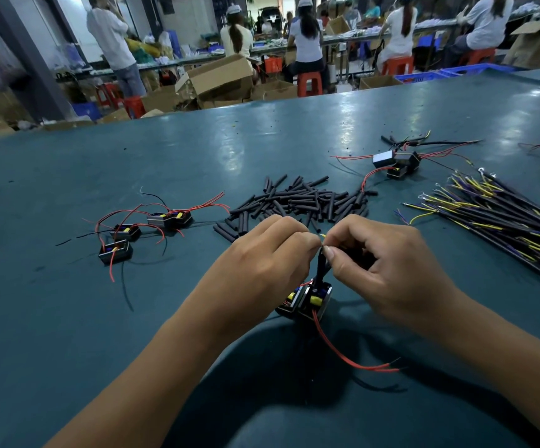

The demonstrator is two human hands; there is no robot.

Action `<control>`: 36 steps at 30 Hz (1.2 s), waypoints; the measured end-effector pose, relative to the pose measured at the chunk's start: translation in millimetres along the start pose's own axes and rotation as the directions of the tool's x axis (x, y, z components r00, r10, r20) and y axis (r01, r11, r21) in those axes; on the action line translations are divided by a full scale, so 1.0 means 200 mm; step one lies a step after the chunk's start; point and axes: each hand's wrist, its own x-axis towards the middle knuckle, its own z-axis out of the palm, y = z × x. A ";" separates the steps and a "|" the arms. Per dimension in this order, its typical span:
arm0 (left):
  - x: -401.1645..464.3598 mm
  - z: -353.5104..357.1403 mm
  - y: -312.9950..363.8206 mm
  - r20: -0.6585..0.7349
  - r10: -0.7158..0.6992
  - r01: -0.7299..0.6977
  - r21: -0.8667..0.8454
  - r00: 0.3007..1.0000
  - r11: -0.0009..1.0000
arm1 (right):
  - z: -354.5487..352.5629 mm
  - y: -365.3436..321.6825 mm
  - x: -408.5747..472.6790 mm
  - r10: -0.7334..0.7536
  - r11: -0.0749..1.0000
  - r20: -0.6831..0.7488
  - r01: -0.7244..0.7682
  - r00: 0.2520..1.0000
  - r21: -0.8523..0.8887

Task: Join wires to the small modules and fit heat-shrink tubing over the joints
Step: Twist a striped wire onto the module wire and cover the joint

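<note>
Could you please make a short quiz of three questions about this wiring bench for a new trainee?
1. True or false: the pile of black heat-shrink tubing pieces lies beyond the two hands, farther from the person.
2. Which group lies at the far right of the green table? A) the bundle of black cables with yellow and purple leads B) the modules with red wires C) cardboard boxes
3. Fill in: the left hand and the right hand both pinch a thin ____ wire end above the modules near the table edge.

Key: 1 true; 2 A; 3 yellow.
</note>
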 end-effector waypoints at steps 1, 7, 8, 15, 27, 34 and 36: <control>0.00 0.00 0.01 -0.008 -0.032 0.032 -0.035 0.999 0.999 | 0.00 0.00 0.00 -0.002 1.000 -0.002 0.002 1.000 -0.012; 0.03 -0.01 0.05 0.088 -0.323 0.334 -0.281 0.942 0.900 | -0.01 0.00 -0.01 -0.088 0.978 0.021 0.091 0.996 -0.189; 0.03 -0.02 0.06 0.116 -0.392 0.408 -0.323 0.912 0.854 | -0.01 0.00 -0.01 -0.110 0.970 0.028 0.114 0.993 -0.216; 0.05 -0.05 0.10 0.274 -0.435 0.493 -0.203 0.858 0.846 | -0.01 0.00 0.00 -0.241 0.904 0.076 0.252 0.968 -0.346; 0.04 -0.06 0.09 0.257 -0.437 0.498 -0.267 0.862 0.825 | -0.01 -0.01 0.00 -0.169 0.941 0.041 0.174 0.985 -0.290; 0.05 -0.07 0.08 0.277 -0.448 0.517 -0.275 0.850 0.811 | -0.01 0.00 0.01 -0.304 0.871 0.067 0.306 0.950 -0.384; 0.05 -0.08 0.07 0.409 -0.532 0.670 -0.412 0.741 0.617 | -0.01 -0.01 0.00 -0.330 0.854 0.075 0.332 0.941 -0.400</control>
